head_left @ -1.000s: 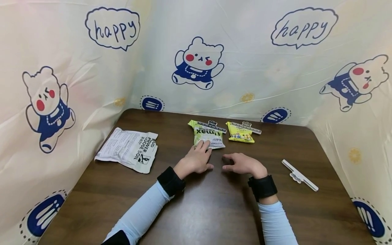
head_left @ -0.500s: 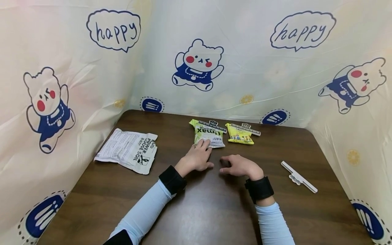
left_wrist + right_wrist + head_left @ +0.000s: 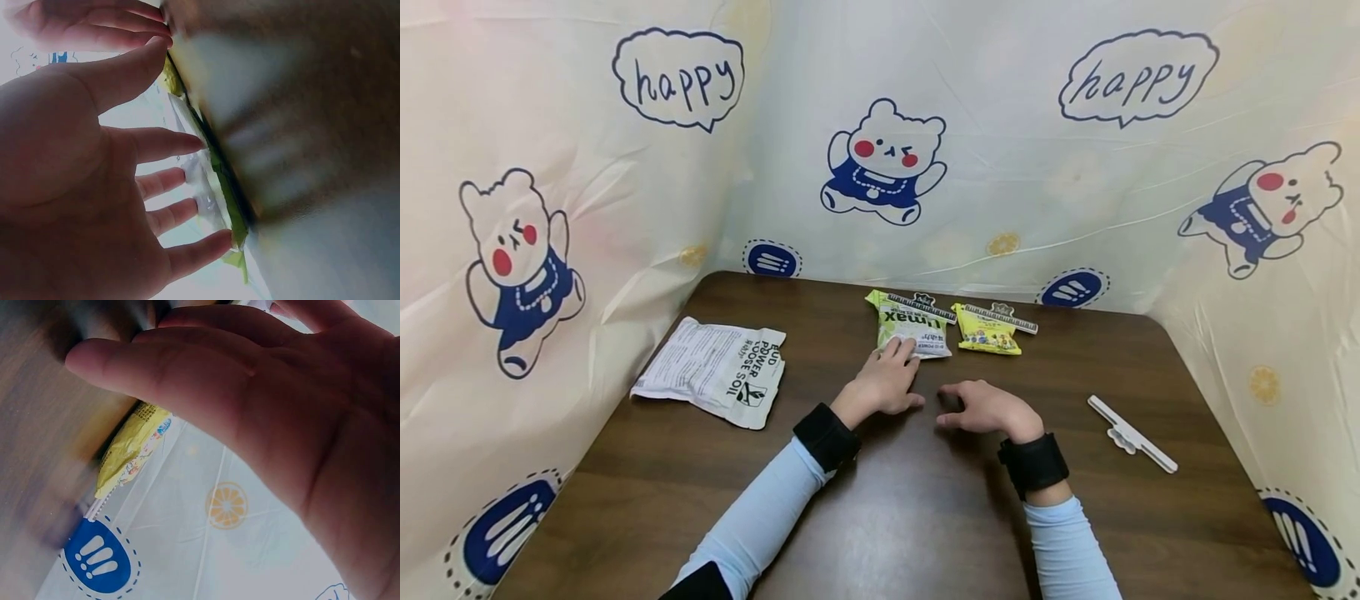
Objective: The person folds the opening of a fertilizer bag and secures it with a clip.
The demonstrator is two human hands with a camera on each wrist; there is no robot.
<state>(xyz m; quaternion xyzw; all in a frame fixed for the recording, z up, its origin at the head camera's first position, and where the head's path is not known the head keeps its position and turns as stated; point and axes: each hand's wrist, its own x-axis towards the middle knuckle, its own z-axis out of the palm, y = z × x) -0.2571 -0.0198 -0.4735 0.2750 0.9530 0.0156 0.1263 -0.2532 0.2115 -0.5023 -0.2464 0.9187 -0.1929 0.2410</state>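
In the head view, my left hand touches the near end of a green-and-white bag marked "Umax". Its fingers are spread and fairly straight, as the left wrist view also shows. A ruler-marked bag clip lies across the far end of that bag. My right hand is low over the table nearby, fingers loosely bent and holding nothing. Beyond it is a small yellow bag, with a similar clip on its far end. The yellow bag also shows below the hand in the right wrist view.
A larger white bag printed "loose soil" lies at the left of the brown table. One loose white bag clip rests at the right. A printed cloth hangs round the table's back and sides.
My left hand has slid slightly forward, and the green-and-white bag has shifted a little away with it. My right hand has drifted slightly left. The other bags and the loose clip stay put.
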